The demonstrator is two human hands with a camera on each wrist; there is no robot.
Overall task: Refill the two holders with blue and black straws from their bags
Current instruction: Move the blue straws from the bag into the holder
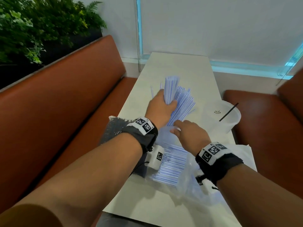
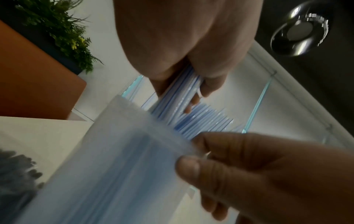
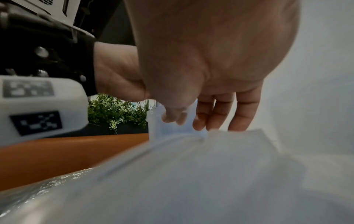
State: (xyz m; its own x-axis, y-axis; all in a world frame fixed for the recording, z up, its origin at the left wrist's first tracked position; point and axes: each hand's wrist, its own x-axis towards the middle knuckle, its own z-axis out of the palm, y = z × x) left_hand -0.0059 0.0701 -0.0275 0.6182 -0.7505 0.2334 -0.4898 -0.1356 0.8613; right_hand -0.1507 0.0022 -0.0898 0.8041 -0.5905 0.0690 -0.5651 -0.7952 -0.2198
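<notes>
Two hands: left hand (image 1: pixel 159 107) clutching thin striped blue straws (image 1: pixel 172 89), right hand (image 1: pixel 188 135) pinching crinkly clear bag (image 1: pixel 168 130).

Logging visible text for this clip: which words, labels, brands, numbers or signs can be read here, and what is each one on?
No readable words or numbers.
Clear cup: small dark logo with a line beneath, too small to read.
Wristbands on the left hand and right hand: black-and-white square code markers, no letters.
Bag of blue straws: no print visible.
</notes>
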